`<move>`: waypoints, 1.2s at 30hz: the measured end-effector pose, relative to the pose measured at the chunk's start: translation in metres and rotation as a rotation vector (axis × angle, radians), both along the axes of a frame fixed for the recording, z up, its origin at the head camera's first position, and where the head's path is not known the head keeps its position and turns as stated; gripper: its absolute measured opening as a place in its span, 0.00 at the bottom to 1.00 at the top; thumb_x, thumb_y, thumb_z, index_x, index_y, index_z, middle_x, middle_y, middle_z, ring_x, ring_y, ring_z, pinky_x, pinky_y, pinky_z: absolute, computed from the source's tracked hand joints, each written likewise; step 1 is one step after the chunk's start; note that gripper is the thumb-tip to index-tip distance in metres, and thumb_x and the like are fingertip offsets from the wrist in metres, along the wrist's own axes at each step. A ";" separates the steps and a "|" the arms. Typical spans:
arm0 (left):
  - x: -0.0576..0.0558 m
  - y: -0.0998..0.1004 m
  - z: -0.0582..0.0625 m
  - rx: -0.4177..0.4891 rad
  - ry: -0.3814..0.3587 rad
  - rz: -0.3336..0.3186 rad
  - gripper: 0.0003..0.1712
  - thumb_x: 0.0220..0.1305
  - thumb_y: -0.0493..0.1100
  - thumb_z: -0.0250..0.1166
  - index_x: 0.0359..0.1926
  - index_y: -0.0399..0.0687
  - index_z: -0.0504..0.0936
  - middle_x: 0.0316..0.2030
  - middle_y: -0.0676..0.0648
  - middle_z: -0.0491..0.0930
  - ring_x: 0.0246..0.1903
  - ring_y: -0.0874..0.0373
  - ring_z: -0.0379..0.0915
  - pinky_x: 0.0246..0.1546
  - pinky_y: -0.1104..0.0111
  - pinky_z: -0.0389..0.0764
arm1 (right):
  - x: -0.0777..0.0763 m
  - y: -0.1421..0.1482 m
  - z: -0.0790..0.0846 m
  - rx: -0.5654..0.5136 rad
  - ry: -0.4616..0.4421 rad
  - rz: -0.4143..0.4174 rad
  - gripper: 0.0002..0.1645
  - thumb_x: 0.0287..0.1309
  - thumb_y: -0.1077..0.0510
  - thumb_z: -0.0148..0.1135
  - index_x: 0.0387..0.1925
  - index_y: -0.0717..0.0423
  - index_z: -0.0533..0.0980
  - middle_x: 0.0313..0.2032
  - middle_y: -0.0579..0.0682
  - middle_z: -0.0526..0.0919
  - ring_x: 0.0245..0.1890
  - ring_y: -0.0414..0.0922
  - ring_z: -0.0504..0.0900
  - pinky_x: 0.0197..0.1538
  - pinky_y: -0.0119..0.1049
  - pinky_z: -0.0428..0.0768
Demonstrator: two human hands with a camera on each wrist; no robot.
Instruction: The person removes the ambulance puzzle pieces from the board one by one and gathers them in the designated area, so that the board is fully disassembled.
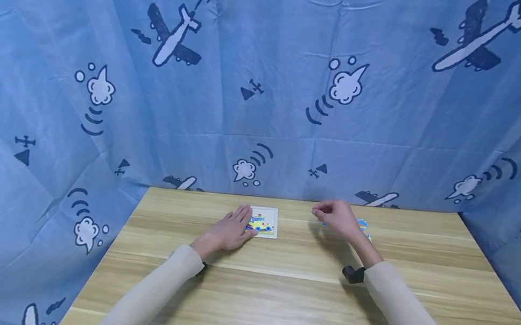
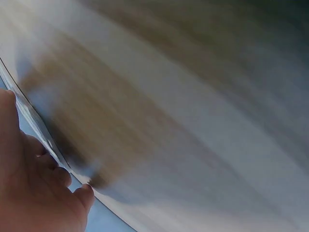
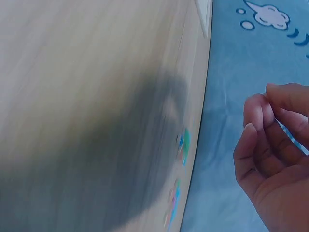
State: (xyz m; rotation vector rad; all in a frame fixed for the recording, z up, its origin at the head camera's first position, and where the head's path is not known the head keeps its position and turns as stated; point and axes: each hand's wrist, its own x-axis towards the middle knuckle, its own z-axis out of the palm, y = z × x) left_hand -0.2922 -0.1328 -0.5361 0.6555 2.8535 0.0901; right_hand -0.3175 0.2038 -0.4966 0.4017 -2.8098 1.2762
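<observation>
A white-framed puzzle board point(image 1: 276, 224) with a yellow vehicle picture lies toward the back of the table. Across its left part rests my left hand point(image 1: 232, 229), palm down with the fingers stretched out, covering that side of the picture. My right hand point(image 1: 337, 218) is raised over the table to the right of the board. Its thumb and fingertips meet in a pinch, and nothing shows between them in the right wrist view. Colourful puzzle pieces point(image 1: 362, 226) lie behind and beside this hand, partly covered by it. Two groups of these pieces point(image 3: 183, 146) appear near the table edge in the right wrist view.
The wooden table point(image 1: 268, 299) ends at the back against a blue curtain point(image 1: 287, 106) printed with airplanes and clouds, which also hangs along both sides. A black wrist device point(image 1: 353, 274) sits at the right sleeve's cuff. A corner of the board's frame point(image 3: 203, 17) shows in the right wrist view.
</observation>
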 end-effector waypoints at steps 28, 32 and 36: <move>0.000 0.011 0.004 -0.034 -0.004 0.028 0.46 0.83 0.67 0.35 0.84 0.39 0.46 0.86 0.41 0.41 0.86 0.48 0.37 0.85 0.51 0.53 | -0.021 -0.106 -0.008 0.111 -0.023 0.191 0.08 0.68 0.60 0.66 0.41 0.60 0.88 0.38 0.54 0.91 0.40 0.45 0.86 0.50 0.42 0.86; -0.001 0.012 0.005 -0.042 0.011 0.023 0.45 0.84 0.66 0.35 0.84 0.38 0.47 0.86 0.40 0.43 0.86 0.47 0.39 0.84 0.50 0.55 | -0.024 -0.116 -0.015 0.156 -0.004 0.196 0.08 0.67 0.60 0.67 0.41 0.60 0.88 0.37 0.54 0.90 0.39 0.45 0.86 0.49 0.42 0.87; -0.003 0.013 0.006 -0.050 0.017 0.029 0.44 0.84 0.65 0.35 0.84 0.39 0.47 0.86 0.41 0.43 0.86 0.48 0.39 0.84 0.50 0.56 | -0.026 -0.125 -0.020 0.195 0.032 0.212 0.08 0.65 0.60 0.68 0.41 0.62 0.88 0.36 0.54 0.90 0.36 0.44 0.85 0.46 0.41 0.86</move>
